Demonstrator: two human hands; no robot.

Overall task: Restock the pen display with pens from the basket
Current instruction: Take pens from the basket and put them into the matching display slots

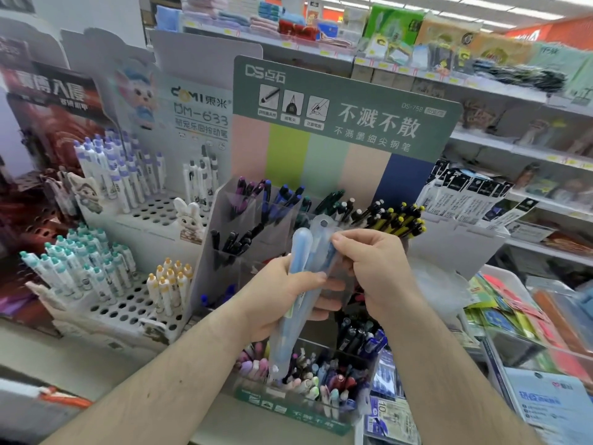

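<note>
Both hands are raised in front of the tiered pen display (346, 123), which carries a green header card with white lettering and a striped back panel.

The left hand (282, 297) grips a clear plastic pack of pens (300, 284) around its middle, fingers curled across the front of the sleeve. The pack stands nearly upright, tilted slightly to the right at the top. At least one light blue pen is visible inside; the exact number of pens cannot be determined. The lower end of the pack hangs in front of the display's front row.

The right hand (372, 264) pinches the upper edge of the same pack between thumb and fingertips, just below the hang hole at its top.

The display's clear compartments hold grouped pens: purple and blue in the upper left, black below those, dark green and white-tipped in the centre, and yellow-and-black pens (401, 220) at the upper right. The front compartment (321, 380) holds mixed pastel and dark pens, standing loosely.

To the left, a white perforated rack (128, 303) holds upright white pens with teal, purple and orange caps. To the right, packaged stationery (513, 313) lies in flat stacks. Store shelves (529, 149) with blurred goods run behind the display.

The basket is not identifiable in this view.
</note>
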